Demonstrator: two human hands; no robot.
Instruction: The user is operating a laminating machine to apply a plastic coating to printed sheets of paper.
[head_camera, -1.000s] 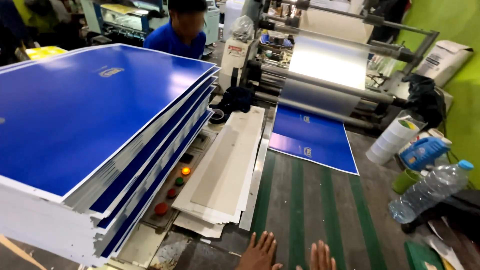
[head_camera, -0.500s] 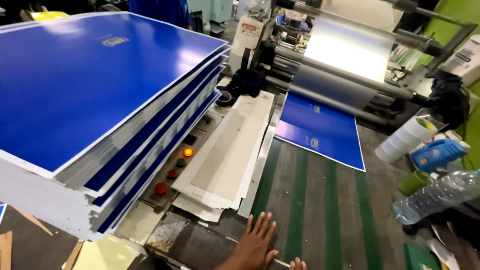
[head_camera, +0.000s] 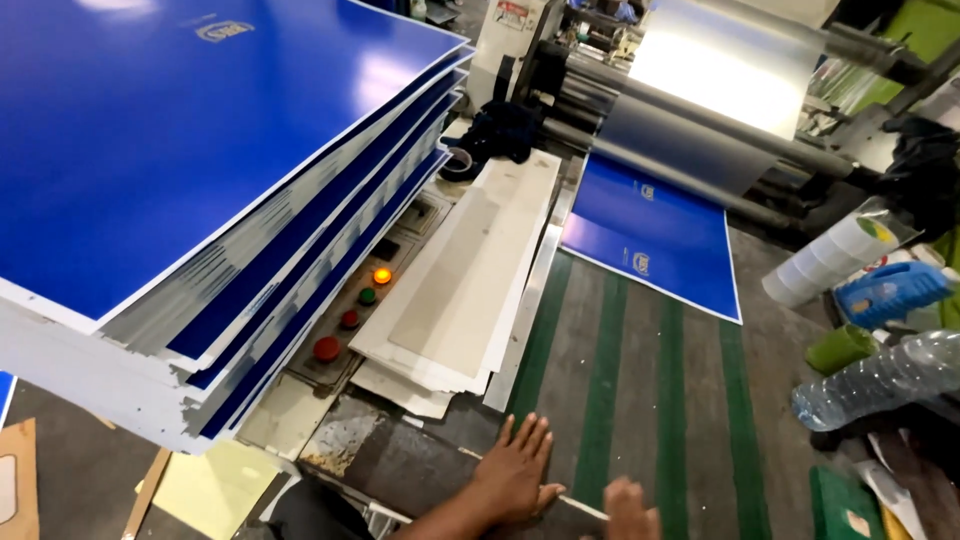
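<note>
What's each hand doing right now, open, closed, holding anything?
Left hand: open, fingers spread, flat on the feed table, holding nothing.
Right hand: mostly cut off at the frame's edge and blurred; cannot tell.

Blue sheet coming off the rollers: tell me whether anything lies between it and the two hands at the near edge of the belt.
Nothing visible does. Between the blue sheet and the left hand and right hand there is only bare green-striped belt. The grey boards lie off to the left, the plastic bottle to the right.

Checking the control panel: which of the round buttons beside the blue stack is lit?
The orange button, farthest from the hands; it glows, while the green and two red ones stay dark.
</note>
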